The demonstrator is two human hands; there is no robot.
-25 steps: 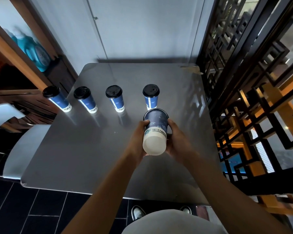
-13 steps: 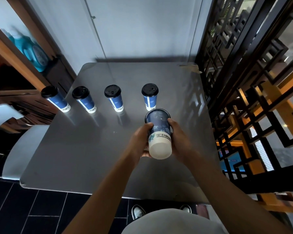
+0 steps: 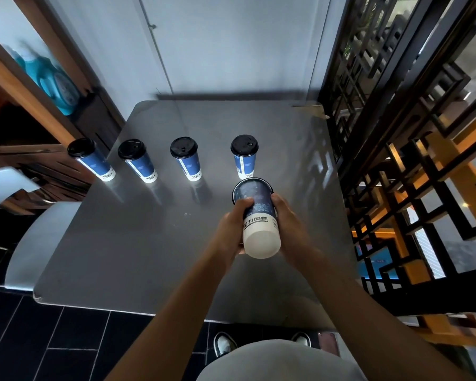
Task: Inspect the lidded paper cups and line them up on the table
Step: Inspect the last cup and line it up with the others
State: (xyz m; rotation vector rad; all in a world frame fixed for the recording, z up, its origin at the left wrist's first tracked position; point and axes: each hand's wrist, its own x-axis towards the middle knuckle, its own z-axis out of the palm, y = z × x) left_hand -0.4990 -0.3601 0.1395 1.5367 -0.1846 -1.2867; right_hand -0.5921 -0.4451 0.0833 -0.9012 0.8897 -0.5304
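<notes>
From the head camera, you are looking down on a grey metal table (image 3: 138,243) that fills the middle of the frame. Both of your hands are wrapped around one paper cup (image 3: 259,218), right of centre. Your left hand (image 3: 232,229) grips its left side, with the fingers curled onto the blue wall; your right hand (image 3: 289,226) presses against its right side. The cup is lifted clear of the table and tipped so that its white base faces you and its lidded end points away, toward the top of the frame. Printed characters on its white band read upside down.

Beyond your hands, four more lidded cups stand upright in a row across the middle of the table, each blue with a black lid and a white base band. From left to right: the first cup (image 3: 91,160) near the table's left edge, the second cup (image 3: 139,162), the third cup (image 3: 187,158), and the fourth cup (image 3: 244,155), which stands just behind the held one in the frame.

At upper left a blurred blue bottle (image 3: 52,81) sits on a wooden shelf. A black lattice screen (image 3: 396,133) runs down the right side. Your shoes (image 3: 226,345) show on the dark tiled floor at the bottom.
</notes>
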